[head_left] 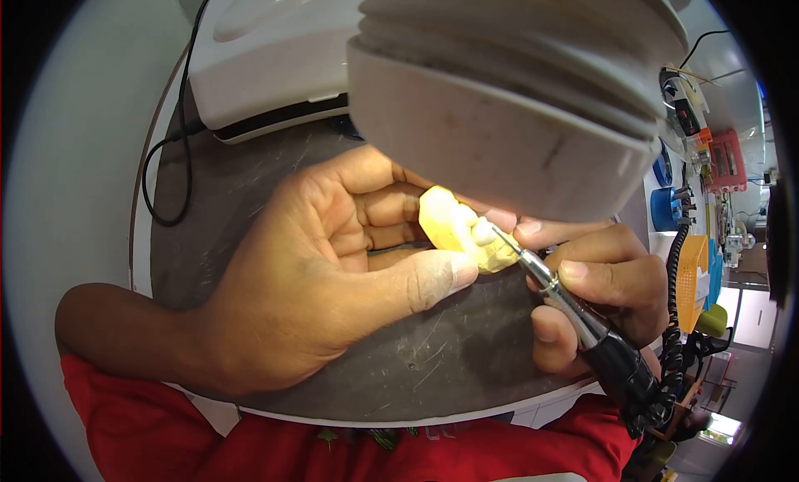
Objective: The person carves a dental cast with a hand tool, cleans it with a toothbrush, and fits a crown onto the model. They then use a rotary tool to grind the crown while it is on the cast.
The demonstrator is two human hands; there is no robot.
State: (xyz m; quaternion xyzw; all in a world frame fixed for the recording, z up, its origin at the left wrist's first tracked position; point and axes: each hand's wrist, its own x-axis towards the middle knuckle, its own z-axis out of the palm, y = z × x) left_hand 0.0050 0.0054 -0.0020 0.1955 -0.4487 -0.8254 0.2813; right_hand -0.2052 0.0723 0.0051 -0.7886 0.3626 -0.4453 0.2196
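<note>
Under a bright light, my left hand (333, 265) holds a small pale yellow model (449, 221) with tooth-like bumps, its thumb on the near side and its fingers curled behind. My right hand (612, 274) grips a black and silver rotary handpiece (583, 315) like a pen. The thin tip of the handpiece points up and left and meets, or nearly meets, the right part of the model; exact contact cannot be told. Some right fingertips are close beside the model, partly hidden by the lamp head and the tool.
A large white lamp head (508, 141) hangs just above the hands. A white machine (275, 57) stands at the back left, with a black cable (190, 149) beside it. On the right are a coiled cord (672, 315), an orange basket (692, 282) and a blue object (664, 209).
</note>
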